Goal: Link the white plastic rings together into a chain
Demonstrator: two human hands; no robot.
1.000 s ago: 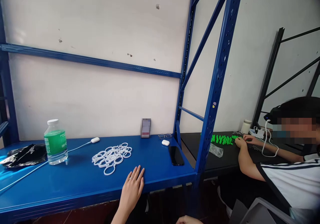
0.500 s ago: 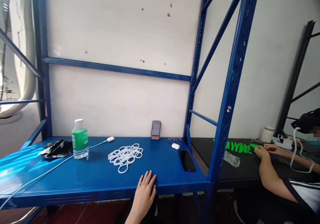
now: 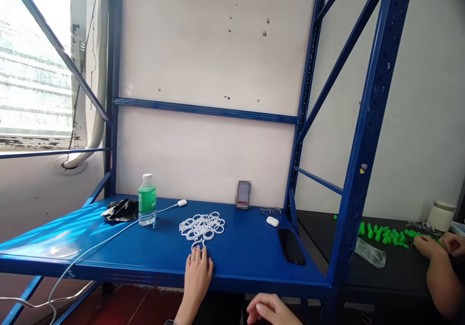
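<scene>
A pile of white plastic rings (image 3: 202,225) lies on the blue shelf top. One ring (image 3: 198,243) at the near side of the pile, looking like a curtain ring, shows a gap in its loop. My left hand (image 3: 198,270) rests palm down on the shelf, fingers stretched forward, fingertips touching that near ring. Its fingers lie flat rather than wrapped round anything. Below the shelf's front edge, my right hand (image 3: 271,309) is partly in view, fingers loosely bent and apart, holding nothing that shows. Its wrist is cut off by the frame.
Left of the pile stand a green-labelled bottle (image 3: 147,201) and a black plastic bag (image 3: 121,210), with a white cable (image 3: 98,241). Rightward are a propped phone (image 3: 243,195), glasses (image 3: 271,211), a white case (image 3: 272,222) and a black phone (image 3: 291,246). Another person's hands (image 3: 430,246) work by green pieces (image 3: 387,235).
The view has swung left and tilted. My left hand has moved left and forward to the near ring, which has drawn closer to the pile. My right hand has come into view.
</scene>
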